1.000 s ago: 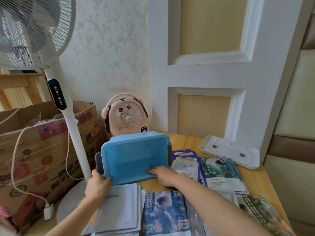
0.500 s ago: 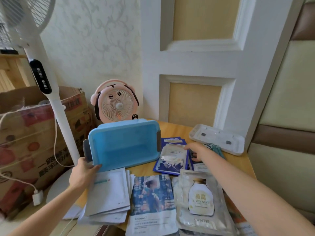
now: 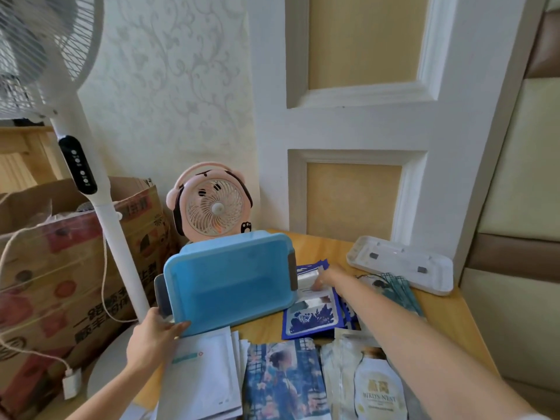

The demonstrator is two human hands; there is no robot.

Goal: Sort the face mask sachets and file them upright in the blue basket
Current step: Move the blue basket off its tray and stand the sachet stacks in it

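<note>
Left hand: the left hand (image 3: 154,334) grips the near left corner of the blue basket (image 3: 230,280), fingers curled over its rim beside the grey handle, steadying it.
Blue basket: it stands tipped on its side on the wooden table (image 3: 448,313), its open mouth facing the person; no sachets show inside.
White sachets: a fanned stack of white sachets (image 3: 203,377) lies flat just in front of the basket, partly under the left hand.
Portrait sachet: a blue portrait sachet (image 3: 281,380) lies flat next to the white stack.
Blue-and-white sachets: a small pile of blue-and-white floral sachets (image 3: 313,316) lies just beside the basket's right end.
Right hand: the right hand (image 3: 328,278) reaches over that pile, fingertips down on the top pack; whether it has pinched a pack or only touches it, I cannot tell.
Bird's-nest sachet: a silvery bird's-nest sachet (image 3: 375,386) lies flat at the near right.
Teal sachets: teal sachets (image 3: 394,286) lie beyond the right forearm, near a white tray (image 3: 400,262).
Step in hand: likely gathering one kind, the blue-and-white packs, for the first filing.
Next move: it calls for a firm pinch on the whole pile, squaring its edges, then sliding it edge-first into the basket's mouth while the left hand braces.
</note>
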